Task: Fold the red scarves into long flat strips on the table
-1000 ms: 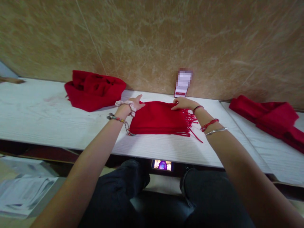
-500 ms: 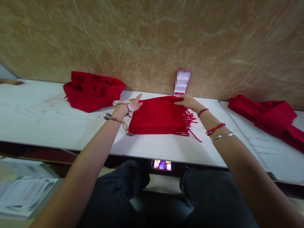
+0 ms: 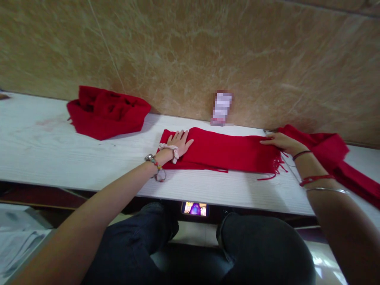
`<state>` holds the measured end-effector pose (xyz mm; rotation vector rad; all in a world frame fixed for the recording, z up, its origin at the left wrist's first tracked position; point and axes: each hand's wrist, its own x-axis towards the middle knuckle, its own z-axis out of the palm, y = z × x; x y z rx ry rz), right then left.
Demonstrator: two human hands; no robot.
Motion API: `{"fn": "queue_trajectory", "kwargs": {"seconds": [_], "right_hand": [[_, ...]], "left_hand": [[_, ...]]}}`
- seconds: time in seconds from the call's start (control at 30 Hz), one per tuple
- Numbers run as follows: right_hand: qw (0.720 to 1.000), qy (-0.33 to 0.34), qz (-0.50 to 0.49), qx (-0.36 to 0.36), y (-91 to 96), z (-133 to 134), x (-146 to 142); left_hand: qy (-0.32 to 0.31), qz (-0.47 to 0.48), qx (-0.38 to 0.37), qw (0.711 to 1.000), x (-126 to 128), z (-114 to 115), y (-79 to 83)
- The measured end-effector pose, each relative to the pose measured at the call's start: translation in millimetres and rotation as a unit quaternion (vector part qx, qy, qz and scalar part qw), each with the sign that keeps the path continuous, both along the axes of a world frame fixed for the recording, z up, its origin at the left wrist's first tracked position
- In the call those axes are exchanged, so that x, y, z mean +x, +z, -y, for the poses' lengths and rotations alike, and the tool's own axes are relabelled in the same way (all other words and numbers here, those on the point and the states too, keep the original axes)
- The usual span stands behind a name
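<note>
A red fringed scarf (image 3: 228,152) lies folded on the white tabletop, its upper layer drawn out to the right over the layers beneath. My left hand (image 3: 179,144) presses flat on the scarf's left part with the fingers spread. At the fringed right end, my right hand (image 3: 280,143) grips the far corner of the upper layer between thumb and fingers. The fingertips under the cloth are hidden.
A bunched red cloth (image 3: 109,114) lies at the left, and another red scarf (image 3: 320,146) at the right. A blurred-out phone-like item (image 3: 222,109) leans against the marbled wall. Below the table edge a lit phone (image 3: 194,208) shows; papers (image 3: 18,245) are at lower left.
My right hand has pulled the scarf's fringed end to the right, spreading its upper layer longer. My left hand has shifted from the scarf's left edge to lie flat on it.
</note>
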<state>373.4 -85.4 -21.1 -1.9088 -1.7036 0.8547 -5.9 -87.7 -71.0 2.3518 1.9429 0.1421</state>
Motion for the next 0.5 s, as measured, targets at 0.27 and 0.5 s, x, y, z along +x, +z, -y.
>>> {"fn": "queue_trajectory", "kwargs": {"seconds": [0.27,0.5], "right_hand": [[0.971,0.060,0.229,0.023,-22.8,-8,4],[0.939,0.026,0.335,0.075,-39.0,-11,8]], "left_hand": [[-0.046,-0.093,-0.024,0.994,-92,-10,-2.0],[-0.065,-0.115,-0.029,0.991,-197,-7,4.9]]}}
